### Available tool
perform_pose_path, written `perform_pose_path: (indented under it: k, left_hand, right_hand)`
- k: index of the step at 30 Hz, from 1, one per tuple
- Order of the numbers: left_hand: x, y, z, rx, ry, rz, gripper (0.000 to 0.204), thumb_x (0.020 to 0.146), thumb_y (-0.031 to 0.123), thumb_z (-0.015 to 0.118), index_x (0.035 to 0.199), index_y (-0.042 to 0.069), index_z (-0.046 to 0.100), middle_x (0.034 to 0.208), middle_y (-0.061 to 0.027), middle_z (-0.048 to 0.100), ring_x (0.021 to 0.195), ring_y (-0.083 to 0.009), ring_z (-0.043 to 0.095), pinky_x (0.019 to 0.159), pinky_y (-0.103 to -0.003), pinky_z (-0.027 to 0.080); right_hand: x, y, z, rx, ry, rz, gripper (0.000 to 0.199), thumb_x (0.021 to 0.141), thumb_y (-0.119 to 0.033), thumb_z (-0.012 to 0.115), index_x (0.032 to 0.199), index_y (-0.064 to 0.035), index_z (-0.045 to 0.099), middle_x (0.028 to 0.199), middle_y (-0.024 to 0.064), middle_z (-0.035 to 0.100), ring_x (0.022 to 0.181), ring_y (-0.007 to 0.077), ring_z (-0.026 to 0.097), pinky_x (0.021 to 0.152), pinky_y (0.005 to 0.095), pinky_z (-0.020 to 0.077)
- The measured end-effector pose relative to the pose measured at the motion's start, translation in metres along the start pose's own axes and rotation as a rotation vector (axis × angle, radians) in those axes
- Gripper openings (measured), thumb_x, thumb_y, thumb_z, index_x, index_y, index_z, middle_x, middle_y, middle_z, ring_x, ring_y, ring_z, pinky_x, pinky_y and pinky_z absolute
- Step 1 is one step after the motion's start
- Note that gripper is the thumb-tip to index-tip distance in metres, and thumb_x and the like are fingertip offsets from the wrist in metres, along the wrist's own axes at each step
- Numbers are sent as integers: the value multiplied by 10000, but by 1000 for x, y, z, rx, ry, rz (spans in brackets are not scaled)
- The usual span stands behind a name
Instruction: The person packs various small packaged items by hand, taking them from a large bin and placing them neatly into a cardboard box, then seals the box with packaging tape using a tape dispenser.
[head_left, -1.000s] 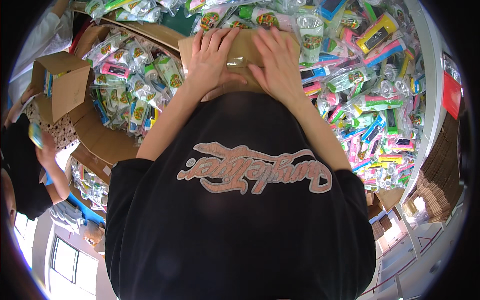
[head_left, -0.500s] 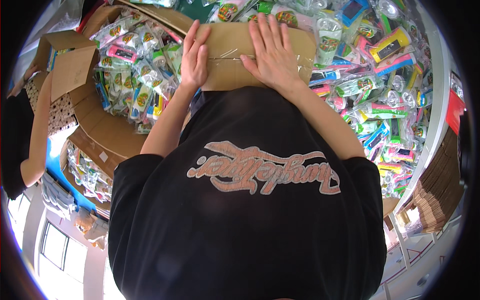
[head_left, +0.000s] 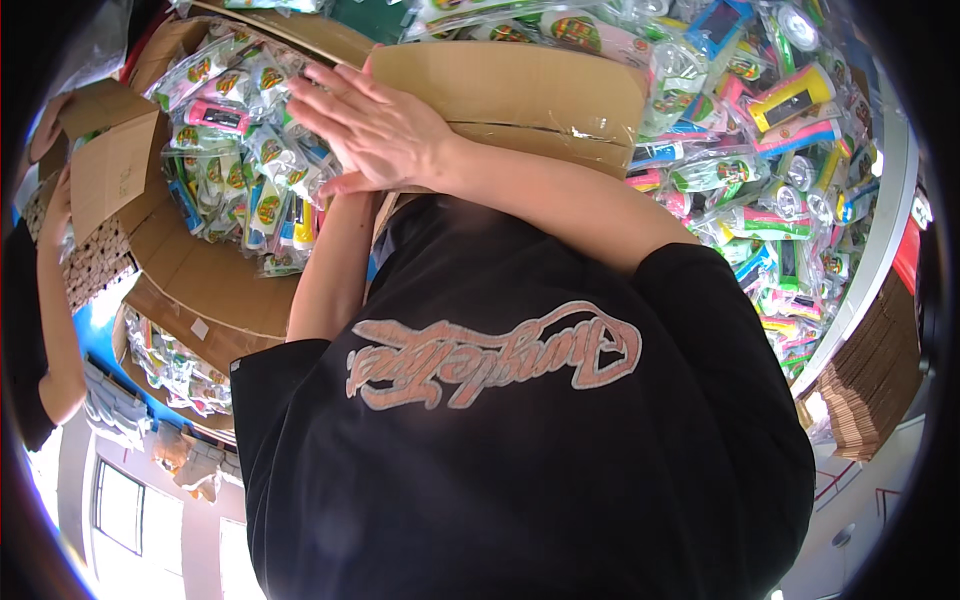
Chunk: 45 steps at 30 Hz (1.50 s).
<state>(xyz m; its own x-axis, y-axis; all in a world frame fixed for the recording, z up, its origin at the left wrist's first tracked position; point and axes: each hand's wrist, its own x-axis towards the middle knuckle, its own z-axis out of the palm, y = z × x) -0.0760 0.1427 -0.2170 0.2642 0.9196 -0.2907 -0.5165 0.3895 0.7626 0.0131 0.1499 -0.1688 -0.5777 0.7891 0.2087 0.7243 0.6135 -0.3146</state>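
Note:
A brown cardboard box (head_left: 540,85) with clear tape along its seam lies in front of my chest, its flaps closed. My right hand (head_left: 375,125) reaches across to the box's left end, open and empty, with its fingers stretched out to the left. Beneath it, my left hand (head_left: 372,62) is mostly hidden at the box's left edge. Only a fingertip and the left forearm (head_left: 335,245) show, so its grip cannot be made out. Whether the right palm presses on the left hand or the box is hidden too.
Bagged colourful toy-like items (head_left: 740,170) are heaped to the right and beyond the box. A large open carton (head_left: 215,265) at left holds more bagged items. Farther left, another person's arm (head_left: 62,330) works at a small open box (head_left: 110,165). Flattened cardboard (head_left: 862,370) is stacked at right.
My right hand has left the box's top right and swung left across my left hand. The box appears slightly shifted right in view. The other person's hands have moved to the small box.

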Motion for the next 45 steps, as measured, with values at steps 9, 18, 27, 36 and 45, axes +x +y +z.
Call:
perform_pose_path:
  k: [9, 18, 27, 36, 45]
  left_hand:
    - [-20, 25, 43, 1161, 64, 143, 1138, 796, 436, 832, 1574, -39, 152, 1447, -299, 485, 1300, -391, 541, 1061, -443, 467]
    - [-7, 25, 49, 1209, 111, 76, 1231, 684, 462, 921, 1553, -35, 205, 1333, -315, 569, 1210, -406, 606, 1013, -450, 492]
    - [-28, 18, 62, 1745, -223, 929, 961, 804, 468, 810, 1530, 29, 359, 1501, -177, 458, 1417, -346, 409, 1155, -463, 348]
    - [-54, -2, 101, 1822, -889, 696, 1010, 790, 665, 671, 1551, 73, 367, 1639, -68, 322, 1525, -253, 272, 1249, -459, 197]
    - [-60, 26, 18, 1712, -457, 638, 1212, 645, 600, 825, 1523, -66, 320, 1624, -233, 271, 1530, -392, 214, 1256, -522, 171]
  right_hand:
    - [-121, 46, -96, 121, 493, 479, 612, 894, -299, 719, 1395, -29, 492, 1433, 280, 456, 1336, 465, 437, 1112, 525, 368]
    - [-224, 30, -100, 818, 631, 1404, 453, 1063, -327, 520, 1255, 74, 610, 1132, 166, 677, 1059, 223, 635, 945, 325, 480]
    - [-249, 33, -86, 679, 540, 1287, 497, 1098, -324, 379, 1361, 73, 523, 1341, 222, 590, 1273, 307, 545, 1086, 394, 408]
    - [-195, 1, -87, -299, 117, 814, 965, 873, -557, 666, 1487, 116, 350, 1591, 310, 281, 1504, 454, 231, 1222, 523, 242]
    - [-156, 2, -84, -240, 38, 635, 1096, 840, -611, 688, 1508, 148, 265, 1613, 318, 222, 1520, 436, 206, 1242, 511, 193]
